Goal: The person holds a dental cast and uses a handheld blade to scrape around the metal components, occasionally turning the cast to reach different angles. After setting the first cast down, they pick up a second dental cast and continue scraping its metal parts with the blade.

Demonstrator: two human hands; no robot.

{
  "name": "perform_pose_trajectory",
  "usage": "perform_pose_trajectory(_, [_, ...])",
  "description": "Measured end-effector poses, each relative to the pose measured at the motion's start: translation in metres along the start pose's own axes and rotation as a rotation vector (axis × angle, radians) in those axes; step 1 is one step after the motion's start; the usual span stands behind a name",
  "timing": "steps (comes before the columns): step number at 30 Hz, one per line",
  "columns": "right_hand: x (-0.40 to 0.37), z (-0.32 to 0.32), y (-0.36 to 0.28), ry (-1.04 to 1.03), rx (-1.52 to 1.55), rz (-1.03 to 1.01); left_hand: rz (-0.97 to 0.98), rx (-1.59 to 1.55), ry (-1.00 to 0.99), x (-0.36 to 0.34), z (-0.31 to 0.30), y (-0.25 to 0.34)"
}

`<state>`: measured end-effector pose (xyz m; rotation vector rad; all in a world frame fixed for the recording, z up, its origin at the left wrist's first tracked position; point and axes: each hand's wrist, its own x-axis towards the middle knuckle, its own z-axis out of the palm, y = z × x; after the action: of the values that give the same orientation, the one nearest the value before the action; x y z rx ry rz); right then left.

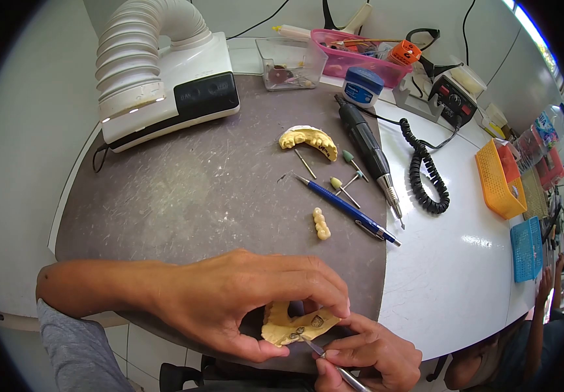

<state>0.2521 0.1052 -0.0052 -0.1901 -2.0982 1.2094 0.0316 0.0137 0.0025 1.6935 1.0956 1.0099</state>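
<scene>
Near the bottom centre, my left hand (249, 297) grips a yellow plaster dental model (285, 330) between thumb and fingers. Dark marks show on the model's surface. My right hand (377, 353) holds a thin metal tool (347, 376), its tip touching the model near the marks. Above my hands, a tooth-coloured dental bridge (321, 224) lies on the brown mat (230, 228). A blue mechanical pencil (347, 209) rests to its right. Farther back stands a second yellow dental model (308, 140), with several small burs (345, 191) nearby.
A black handpiece (365, 140) with a coiled cord (418, 179) lies at right. Behind are a white hose machine (190, 85), a blue-lidded jar (362, 87), a pink basket (334, 59) and a control box (453, 98). Orange (494, 186) and blue baskets (526, 251) and another person (530, 346) are at right.
</scene>
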Motion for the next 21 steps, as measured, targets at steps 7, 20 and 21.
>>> perform_pose_trajectory(7, [-0.0004,-0.0007,0.0015,0.007,0.019,0.010,0.003,0.002,0.000,0.0004,0.0004,0.0001])
perform_pose_trajectory(20, [0.0008,-0.0017,0.0012,-0.010,0.001,0.023,0.042,0.038,0.020,0.0010,0.0020,-0.0008])
perform_pose_trajectory(21, [0.0009,-0.0018,0.0009,-0.006,0.023,0.024,0.042,0.036,0.020,0.0008,0.0016,-0.0009])
